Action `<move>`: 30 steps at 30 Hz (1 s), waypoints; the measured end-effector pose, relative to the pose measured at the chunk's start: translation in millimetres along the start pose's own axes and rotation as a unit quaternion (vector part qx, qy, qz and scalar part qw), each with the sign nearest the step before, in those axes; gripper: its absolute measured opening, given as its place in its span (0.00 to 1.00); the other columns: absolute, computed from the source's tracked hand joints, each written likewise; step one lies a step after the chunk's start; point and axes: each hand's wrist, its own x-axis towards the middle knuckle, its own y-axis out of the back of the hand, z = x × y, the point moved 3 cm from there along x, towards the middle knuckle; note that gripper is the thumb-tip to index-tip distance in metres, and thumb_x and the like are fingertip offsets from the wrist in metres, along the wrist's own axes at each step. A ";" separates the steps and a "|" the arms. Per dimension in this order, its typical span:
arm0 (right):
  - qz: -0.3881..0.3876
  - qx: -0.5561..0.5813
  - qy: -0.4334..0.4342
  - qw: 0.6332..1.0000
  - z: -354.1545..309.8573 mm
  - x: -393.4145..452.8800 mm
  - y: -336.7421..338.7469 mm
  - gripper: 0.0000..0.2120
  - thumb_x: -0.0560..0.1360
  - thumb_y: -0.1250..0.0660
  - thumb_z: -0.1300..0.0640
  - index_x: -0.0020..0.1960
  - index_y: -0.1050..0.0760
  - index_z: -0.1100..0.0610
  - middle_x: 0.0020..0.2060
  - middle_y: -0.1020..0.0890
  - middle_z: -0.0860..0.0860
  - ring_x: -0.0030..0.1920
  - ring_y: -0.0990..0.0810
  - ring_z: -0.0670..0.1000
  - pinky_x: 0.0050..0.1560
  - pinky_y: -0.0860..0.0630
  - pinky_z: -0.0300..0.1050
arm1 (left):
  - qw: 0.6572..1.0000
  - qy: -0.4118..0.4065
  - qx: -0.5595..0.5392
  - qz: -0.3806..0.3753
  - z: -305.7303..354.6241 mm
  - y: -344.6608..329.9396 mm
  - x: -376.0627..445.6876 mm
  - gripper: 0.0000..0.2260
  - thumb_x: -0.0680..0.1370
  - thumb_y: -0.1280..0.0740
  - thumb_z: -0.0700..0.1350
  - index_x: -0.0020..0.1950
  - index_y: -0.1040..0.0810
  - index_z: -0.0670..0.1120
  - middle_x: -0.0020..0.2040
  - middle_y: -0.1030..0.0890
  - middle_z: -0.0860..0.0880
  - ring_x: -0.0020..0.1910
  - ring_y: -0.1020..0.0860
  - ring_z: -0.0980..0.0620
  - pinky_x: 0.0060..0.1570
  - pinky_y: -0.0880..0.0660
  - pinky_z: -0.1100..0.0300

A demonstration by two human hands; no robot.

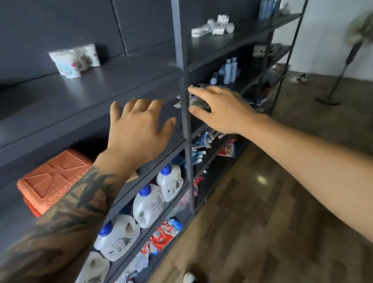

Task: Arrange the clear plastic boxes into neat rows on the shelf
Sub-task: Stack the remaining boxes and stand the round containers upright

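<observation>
A few clear plastic boxes (75,60) with white contents stand in a small group on the upper dark shelf (106,80) at the left. More clear boxes (213,27) lie in a loose cluster on the shelf to the right of the upright post (184,77). My left hand (138,128) hovers with spread fingers in front of the shelf edge and holds nothing. My right hand (220,110) reaches past the post toward small packets on the shelf below; its fingers are extended and it grips nothing that I can see.
An orange plastic crate lid (54,179) sits on a lower shelf at left. White jugs with blue caps (148,205) line a lower shelf, red packets (164,234) beneath them. Blue bottles (229,72) stand further right. A floor fan (348,55) stands on the wooden floor.
</observation>
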 end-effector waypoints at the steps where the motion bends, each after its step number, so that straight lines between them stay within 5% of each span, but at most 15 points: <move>1: 0.008 -0.017 -0.012 1.000 15.6 -1.1 1.4 0.30 0.82 0.45 0.33 0.81 0.40 0.43 0.74 0.28 0.52 0.72 0.29 0.58 0.67 0.27 0.59 | 1.000 -0.016 -0.004 -0.002 10.1 -8.9 14.3 0.26 0.82 0.46 0.65 0.75 0.32 0.53 0.71 0.25 0.46 0.73 0.31 0.41 0.74 0.44 0.33; 11: -0.003 -0.136 -0.147 0.980 172.2 41.3 26.0 0.31 0.81 0.50 0.31 0.81 0.44 0.40 0.77 0.32 0.51 0.75 0.32 0.58 0.71 0.31 0.58 | 0.987 -0.146 -0.070 0.003 94.6 -93.5 188.2 0.27 0.82 0.45 0.64 0.77 0.32 0.53 0.74 0.27 0.45 0.75 0.33 0.39 0.75 0.45 0.33; 30: 0.004 -0.115 -0.220 0.969 363.7 167.1 -17.5 0.28 0.84 0.45 0.37 0.81 0.40 0.44 0.74 0.29 0.53 0.72 0.28 0.59 0.68 0.29 0.55 | 0.974 -0.185 -0.125 -0.037 163.3 -237.3 434.1 0.27 0.81 0.44 0.65 0.76 0.31 0.53 0.74 0.28 0.44 0.75 0.33 0.39 0.74 0.45 0.31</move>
